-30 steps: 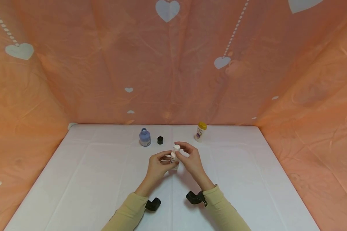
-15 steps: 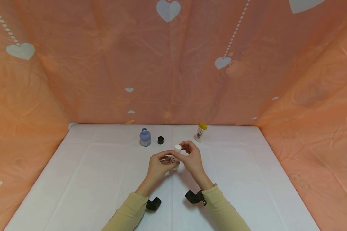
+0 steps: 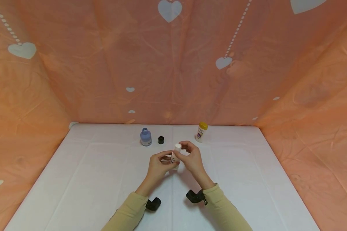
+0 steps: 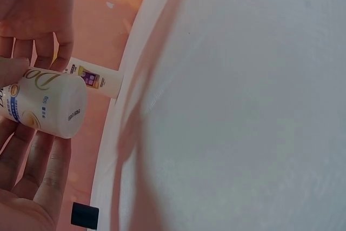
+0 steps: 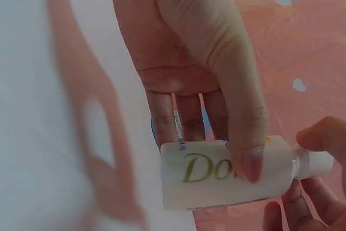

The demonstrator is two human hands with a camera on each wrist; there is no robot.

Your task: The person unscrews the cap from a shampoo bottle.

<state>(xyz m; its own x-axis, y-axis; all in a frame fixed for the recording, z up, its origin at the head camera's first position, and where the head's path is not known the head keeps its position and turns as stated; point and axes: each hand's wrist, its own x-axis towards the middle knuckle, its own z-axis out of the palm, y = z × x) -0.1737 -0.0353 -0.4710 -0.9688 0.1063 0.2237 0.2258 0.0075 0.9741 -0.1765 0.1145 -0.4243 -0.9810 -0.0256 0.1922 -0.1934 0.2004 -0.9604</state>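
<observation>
A small white plastic bottle [image 3: 174, 159] with gold lettering and a white cap [image 3: 177, 146] is between both hands. My left hand [image 3: 157, 166] grips its body, the thumb pressed along the lettered side in the right wrist view. At the neck end, my right hand [image 3: 193, 161] pinches the cap [image 5: 318, 164] between thumb and curled fingers. A clear neck shows just below the cap in that view. The bottle's base [image 4: 71, 106] faces the table in the left wrist view.
Behind the hands stand a blue bottle [image 3: 146, 138] with a bare neck, a loose black cap [image 3: 161, 140] and a white bottle with a yellow lid [image 3: 201, 132]. The white-covered table [image 3: 95, 179] meets an orange cloth backdrop [image 3: 167, 73] with hearts.
My right thumb has shifted leftward across the bottle's neck, then back slightly, while the right fingers pulled back from the cap's top. The left hand and the things at the back have stayed put.
</observation>
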